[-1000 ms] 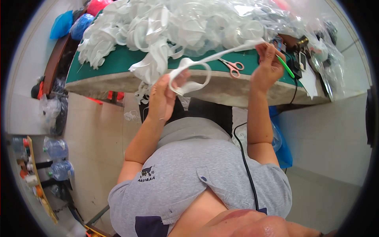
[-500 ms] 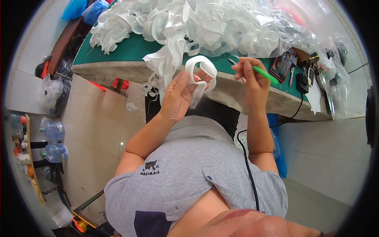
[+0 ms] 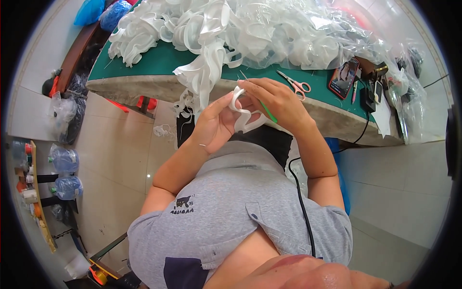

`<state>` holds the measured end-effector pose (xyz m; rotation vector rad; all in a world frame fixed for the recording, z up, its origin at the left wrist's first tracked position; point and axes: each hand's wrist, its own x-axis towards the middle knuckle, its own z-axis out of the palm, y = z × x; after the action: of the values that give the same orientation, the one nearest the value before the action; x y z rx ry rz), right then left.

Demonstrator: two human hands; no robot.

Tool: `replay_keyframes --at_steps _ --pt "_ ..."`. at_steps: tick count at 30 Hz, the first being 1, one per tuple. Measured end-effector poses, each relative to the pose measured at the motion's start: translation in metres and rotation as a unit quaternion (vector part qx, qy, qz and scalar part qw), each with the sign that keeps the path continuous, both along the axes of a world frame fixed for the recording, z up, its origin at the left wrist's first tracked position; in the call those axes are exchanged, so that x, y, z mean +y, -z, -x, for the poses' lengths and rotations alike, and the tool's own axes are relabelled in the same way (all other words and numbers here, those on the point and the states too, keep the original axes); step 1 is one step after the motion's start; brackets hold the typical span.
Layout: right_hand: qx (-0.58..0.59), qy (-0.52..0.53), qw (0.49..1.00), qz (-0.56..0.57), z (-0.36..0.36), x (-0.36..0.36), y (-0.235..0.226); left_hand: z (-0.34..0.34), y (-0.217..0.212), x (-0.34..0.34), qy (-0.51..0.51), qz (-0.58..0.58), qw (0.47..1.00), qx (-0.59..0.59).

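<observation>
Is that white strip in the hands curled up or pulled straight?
Curled: the white strip bends in curves beside the left hand's fingers.

A looped white strip is held in the left grip, a green-handled tool in the right grip; pink-handled scissors are laid on the counter near a red-edged smartphone.

Head-worn L fisheye cam, facing steeply down, wearer's shirt v. near, worktable farther off, at top
</observation>
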<state>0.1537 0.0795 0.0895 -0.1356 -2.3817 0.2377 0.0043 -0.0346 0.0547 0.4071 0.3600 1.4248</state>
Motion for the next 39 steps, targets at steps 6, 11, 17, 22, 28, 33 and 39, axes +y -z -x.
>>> replay_keyframes --at_steps 6,11,17,22,28,33,39 --pt "0.031 -0.037 0.988 0.143 -0.007 0.005 -0.001 -0.005 -0.015 -0.002 0.032 0.030 0.999 -0.019" --pt "0.076 0.016 0.961 0.266 -0.005 -0.004 0.000 -0.007 -0.019 -0.005 0.029 0.024 0.999 -0.021" --pt "0.209 0.078 0.875 0.430 -0.013 -0.001 -0.002 -0.001 -0.010 -0.005 -0.006 -0.010 0.999 -0.041" --pt "0.180 0.073 0.914 0.357 -0.031 0.000 0.002 0.003 -0.011 -0.002 -0.047 -0.004 0.999 -0.021" --pt "0.016 0.116 0.966 0.233 -0.037 -0.002 -0.006 0.009 -0.009 -0.001 -0.051 0.018 0.996 -0.072" --pt "0.108 0.098 0.960 0.240 -0.023 -0.005 -0.003 0.002 -0.006 0.001 -0.086 -0.013 0.996 -0.020" --pt "0.093 0.044 0.994 0.033 -0.002 -0.009 0.001 -0.011 0.005 -0.001 -0.111 -0.040 0.989 0.089"
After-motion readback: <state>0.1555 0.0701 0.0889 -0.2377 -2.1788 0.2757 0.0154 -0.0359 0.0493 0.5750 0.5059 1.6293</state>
